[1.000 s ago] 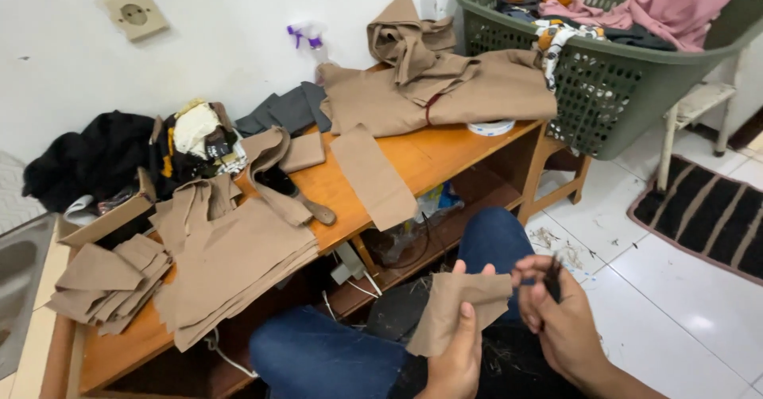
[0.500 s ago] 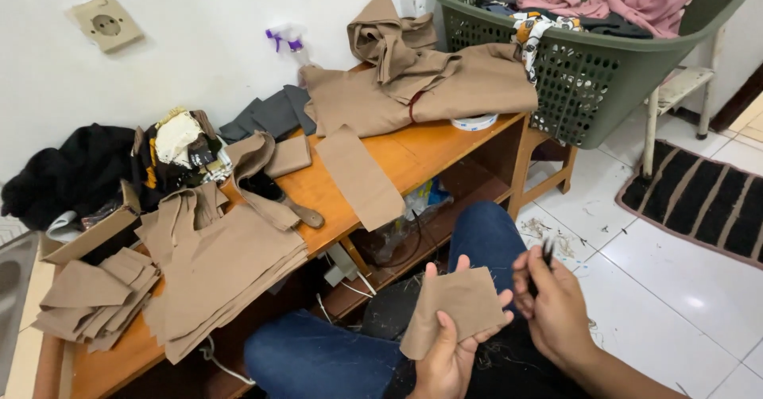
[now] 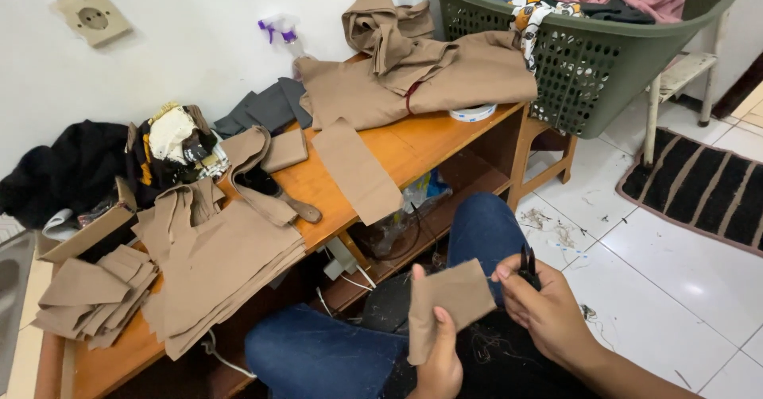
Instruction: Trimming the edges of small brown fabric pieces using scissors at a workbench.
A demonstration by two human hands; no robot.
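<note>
My left hand holds up a small tan fabric piece over my lap, thumb pressed on its front. My right hand sits just to the right of it, gripping small black thread snips whose tips point upward near the fabric's right edge. My legs in blue jeans are under both hands. Stacks of cut tan fabric pieces lie on the low orange wooden bench in front of me.
A green laundry basket full of clothes rests at the bench's right end. Folded tan cloth, a spray bottle, tape roll and dark garments sit on the bench. A striped mat lies on the white tiled floor.
My left hand has turned the tan piece from hanging loosely to held upright. My right hand with the snips has moved closer to its right edge. The view has shifted slightly.
</note>
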